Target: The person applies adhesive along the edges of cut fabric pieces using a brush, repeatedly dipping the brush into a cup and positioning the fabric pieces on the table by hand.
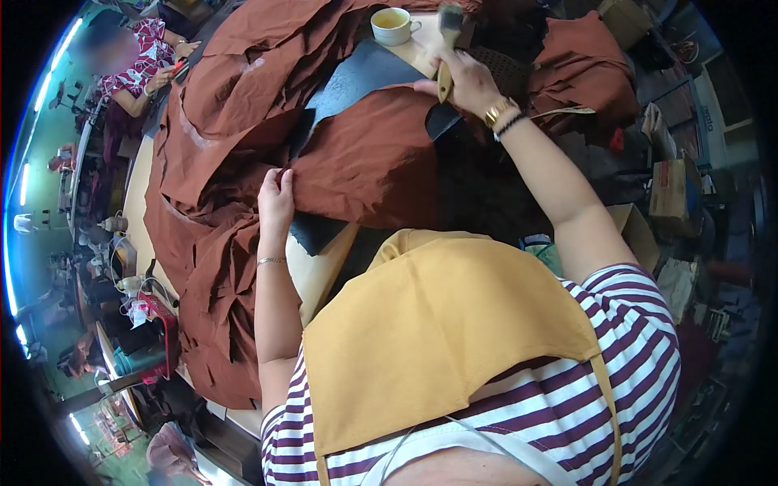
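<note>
My left hand [276,194] pinches the left edge of a reddish-brown piece of leather or cloth [373,162], which spreads over a dark board [361,77]. Up at the top, my right hand [466,81] holds a brush [445,81] by its wooden handle, bristles pointing up and away from me. A white cup [391,27] with yellowish contents stands just left of the brush. Large crumpled sheets of the same brown material [219,162] lie heaped to the left of my left hand.
Another brown pile [579,73] lies at the upper right. At the upper left, a person [138,69] holds a red and black object. Cardboard boxes [674,197] stand on the right. A red basket [162,328] is at the lower left.
</note>
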`<state>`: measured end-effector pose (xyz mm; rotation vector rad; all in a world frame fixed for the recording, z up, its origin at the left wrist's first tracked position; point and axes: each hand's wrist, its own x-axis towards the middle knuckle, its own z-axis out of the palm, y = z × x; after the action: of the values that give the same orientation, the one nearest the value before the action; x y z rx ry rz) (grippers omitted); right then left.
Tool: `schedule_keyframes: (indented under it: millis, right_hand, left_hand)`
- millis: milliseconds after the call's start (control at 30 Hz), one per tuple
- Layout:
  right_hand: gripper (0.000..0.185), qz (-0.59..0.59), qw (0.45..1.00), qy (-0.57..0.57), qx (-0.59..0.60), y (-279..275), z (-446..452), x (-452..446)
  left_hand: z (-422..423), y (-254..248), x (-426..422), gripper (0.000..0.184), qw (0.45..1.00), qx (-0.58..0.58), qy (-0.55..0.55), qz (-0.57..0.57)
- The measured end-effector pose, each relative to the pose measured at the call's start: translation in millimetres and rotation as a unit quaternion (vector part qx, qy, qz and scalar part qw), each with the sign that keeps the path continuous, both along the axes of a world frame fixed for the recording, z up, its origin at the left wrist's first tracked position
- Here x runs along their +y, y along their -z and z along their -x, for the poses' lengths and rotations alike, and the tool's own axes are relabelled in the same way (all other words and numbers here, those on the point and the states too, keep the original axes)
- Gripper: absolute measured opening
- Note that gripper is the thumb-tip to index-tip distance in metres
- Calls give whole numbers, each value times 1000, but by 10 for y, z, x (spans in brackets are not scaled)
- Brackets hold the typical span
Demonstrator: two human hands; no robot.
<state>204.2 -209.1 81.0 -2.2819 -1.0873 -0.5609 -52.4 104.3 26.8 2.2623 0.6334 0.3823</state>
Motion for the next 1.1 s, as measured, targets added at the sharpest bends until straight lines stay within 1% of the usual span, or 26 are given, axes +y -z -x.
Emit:
schedule_keyframes:
  millis: [100, 200, 233, 267, 300, 333, 367, 400, 467, 533, 567, 600, 667, 700, 733, 767, 800, 833, 867, 900, 933, 967, 1000, 1033, 1067, 1100]
  right_hand:
    - [40, 20, 997, 18, 78, 302, 90, -165]
    - [35, 95, 986, 35, 131, 443, 67, -286]
    - [27, 74, 989, 5, 125, 517, -1, -324]
    - [26, 34, 991, 12, 125, 580, -50, -387]
    - [26, -5, 992, 18, 126, 533, -51, -426]
    - [25, -44, 991, 25, 126, 439, -25, -463]
    - [26, -112, 986, 3, 122, 302, -10, -539]
    - [27, -134, 984, -1, 117, 76, 58, -614]
    - [27, -166, 979, -23, 121, -199, 61, -831]
    - [28, -201, 964, -43, 168, -447, 99, -1023]
    - [30, -215, 951, -43, 219, -623, 178, -1067]
    - [29, -206, 954, -47, 213, -687, 143, -1089]
    - [29, -186, 959, -58, 204, -736, 27, -1111]
    - [30, -170, 964, -57, 196, -686, -87, -1077]
    - [31, -128, 976, -41, 169, -599, -228, -1039]
    - [32, -87, 986, -23, 140, -481, -383, -997]
    - [32, -46, 993, -6, 111, -353, -531, -963]
    - [33, -31, 992, 7, 122, -199, -692, -928]
    - [33, -16, 991, 19, 132, -32, -853, -887]
    - [33, -1, 989, 30, 142, 108, -969, -856]
    - [33, 17, 989, 32, 146, 203, -1045, -830]
    - [33, 34, 988, 35, 148, 278, -1121, -806]
    - [32, 53, 986, 37, 152, 335, -1186, -784]
    - [30, 68, 982, 40, 172, 369, -1256, -765]
    - [29, 57, 985, 42, 157, 342, -1301, -741]
    - [29, 47, 988, 42, 142, 304, -1333, -711]
  left_hand:
    - [78, -24, -65, 28, 999, 2, 14, 33]
    - [187, -81, -222, 21, 995, -13, 33, 92]
    - [246, -53, -253, 20, 995, -36, 35, 84]
    - [305, -24, -289, 19, 994, -61, 38, 77]
    - [361, -135, -465, 18, 989, -115, 38, 82]
    - [461, -119, -529, 17, 988, -142, 24, 60]
    - [589, -120, -620, 16, 985, -170, 10, 42]
    - [736, -124, -705, 15, 980, -198, -4, 25]
    - [1096, -113, -818, 12, 966, -251, -40, -52]
    - [1484, -375, -811, 12, 948, -247, -8, -202]
    - [1614, -541, -852, 11, 955, -279, -26, -102]
    - [1671, -735, -888, 9, 951, -307, -45, -1]
    - [1419, -1214, -859, 7, 959, -228, -54, -159]
    - [1185, -1336, -831, 8, 970, -207, -38, -124]
    - [908, -1318, -785, 9, 976, -208, -22, -57]
    - [640, -1241, -662, 9, 985, -158, -9, -73]
    - [344, -1147, -595, 9, 989, -132, 5, -58]
    - [89, -836, -394, 11, 991, -118, 10, -65]
    - [-159, -590, -291, 19, 991, -88, -12, -103]
    - [-363, -515, -301, 26, 986, 56, -54, -144]
    - [-499, -257, -202, 35, 977, 124, -25, -174]
    - [-623, -236, -409, 49, 947, 163, -63, -270]
    - [-695, -147, -604, 60, 946, 85, -70, -305]
    - [-737, -142, -830, 62, 946, 60, -34, -318]
    - [-718, -43, -992, 64, 925, 62, 36, -373]
    - [-678, 12, -1151, 66, 927, 80, 103, -352]
